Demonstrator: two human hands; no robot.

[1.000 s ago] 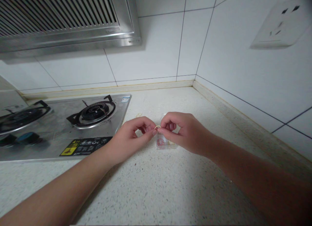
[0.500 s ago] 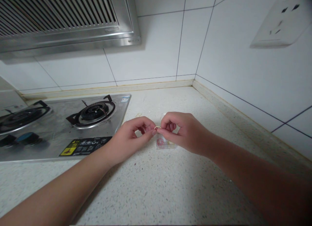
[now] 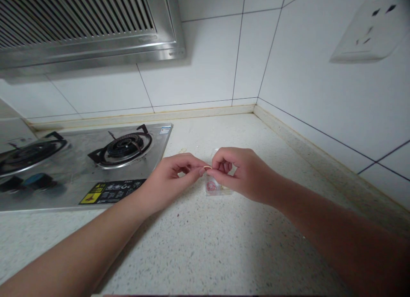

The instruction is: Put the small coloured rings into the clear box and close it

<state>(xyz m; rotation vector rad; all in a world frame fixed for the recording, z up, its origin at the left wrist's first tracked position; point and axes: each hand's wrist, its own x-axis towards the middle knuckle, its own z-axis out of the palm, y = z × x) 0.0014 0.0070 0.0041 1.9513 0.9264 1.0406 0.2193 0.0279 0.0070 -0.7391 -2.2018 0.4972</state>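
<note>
Speckled kitchen countertop (image 3: 205, 246) in a tiled corner, left hand (image 3: 171, 179) and right hand (image 3: 241, 173) together pinching a small pale ring (image 3: 207, 167) between fingertips, clear plastic packet (image 3: 214, 188) lying just beneath them, gas stove (image 3: 86, 164) left of the left hand.

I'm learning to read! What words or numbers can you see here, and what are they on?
No text here is clear enough to quote.
Yellow and black label strip on the stove: symbols and print, too small to read.
Small sticker at the stove's back corner: blurred.
Range hood edge mark: too faint.
Clear packet under the hands: red print, unreadable.
</note>
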